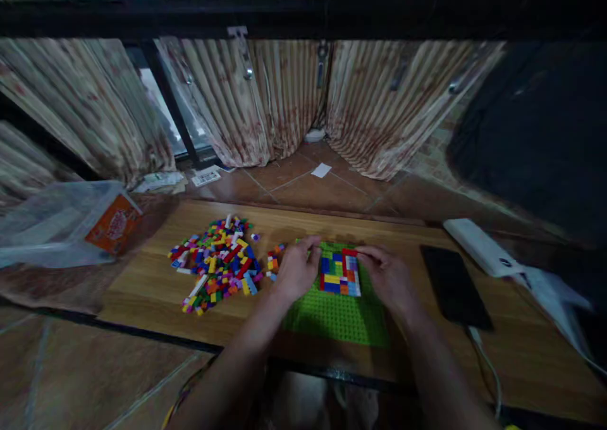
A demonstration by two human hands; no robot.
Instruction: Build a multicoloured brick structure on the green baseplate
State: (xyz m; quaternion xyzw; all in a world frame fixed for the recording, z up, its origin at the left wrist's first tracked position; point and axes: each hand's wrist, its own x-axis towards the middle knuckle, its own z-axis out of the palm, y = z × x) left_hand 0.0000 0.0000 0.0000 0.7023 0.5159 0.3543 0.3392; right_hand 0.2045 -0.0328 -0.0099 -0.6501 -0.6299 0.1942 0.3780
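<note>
Brick patch [340, 274] on green baseplate [332, 319] sits between both hands' fingers [310, 248].

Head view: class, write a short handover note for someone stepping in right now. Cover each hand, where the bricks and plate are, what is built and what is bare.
Left hand: rests on the left edge of the green baseplate, fingers curled at the brick patch; whether it holds a brick cannot be told.
Right hand: on the right side of the patch, fingertips at a red brick on its top edge.
Brick patch: blue, yellow, red and orange bricks cover part of the plate's far half.
Bare: the near half of the baseplate.
Loose bricks: piled on the wooden table, left of the plate.
Black phone: lies right of the plate.
</note>
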